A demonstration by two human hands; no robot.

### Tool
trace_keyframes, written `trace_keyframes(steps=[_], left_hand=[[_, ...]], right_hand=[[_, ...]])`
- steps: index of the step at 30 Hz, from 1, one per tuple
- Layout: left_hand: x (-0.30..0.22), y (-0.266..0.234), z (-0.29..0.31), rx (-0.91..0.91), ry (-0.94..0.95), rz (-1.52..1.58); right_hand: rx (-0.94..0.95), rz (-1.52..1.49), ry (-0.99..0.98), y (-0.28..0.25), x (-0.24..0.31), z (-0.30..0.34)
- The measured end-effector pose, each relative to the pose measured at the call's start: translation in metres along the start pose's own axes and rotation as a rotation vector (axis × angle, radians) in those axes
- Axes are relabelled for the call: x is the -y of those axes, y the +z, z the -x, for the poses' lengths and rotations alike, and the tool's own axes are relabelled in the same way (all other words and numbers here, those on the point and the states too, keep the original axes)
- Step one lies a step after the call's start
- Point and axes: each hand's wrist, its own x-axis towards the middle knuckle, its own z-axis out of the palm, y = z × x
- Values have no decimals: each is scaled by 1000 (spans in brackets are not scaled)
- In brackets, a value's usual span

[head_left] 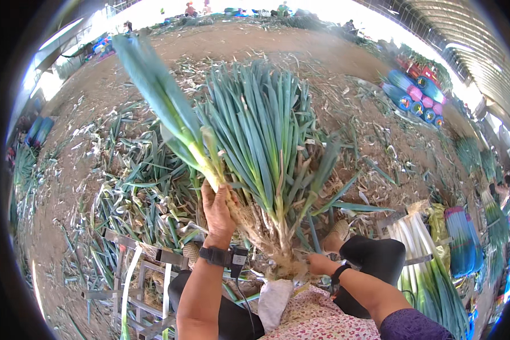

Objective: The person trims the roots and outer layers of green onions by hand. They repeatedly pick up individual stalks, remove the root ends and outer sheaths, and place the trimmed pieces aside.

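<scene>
My left hand grips a large green onion low on its pale stalk, fingers wrapped around it, probably because the firm base bears a grasp better than the leaves; its blue-green top leans out toward the upper left, apart from its neighbours. The gripped onion is raised in front of me, just beside a fanned bunch of onions, whose root ends point my way while the leaves spread outward, an arrangement that seems to put the bases within easy reach. My right hand is at those roots; its fingertips are partly hidden, and from this distance I cannot tell whether they pinch anything. At right, white-stemmed onions lie on a metal rack, pale ends together, perhaps for alignment, while loose leaves litter the ground at left.
</scene>
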Motion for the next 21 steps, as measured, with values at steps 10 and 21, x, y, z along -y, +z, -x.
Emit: trace_keyframes(steps=[10,21], left_hand=[[11,-6,45,415,-133,-131],[-9,-36,9,130,-395,134]], right_hand=[[-400,-1021,-286,-205,240,-21],[-214,-113,-254,-66,147,-2]])
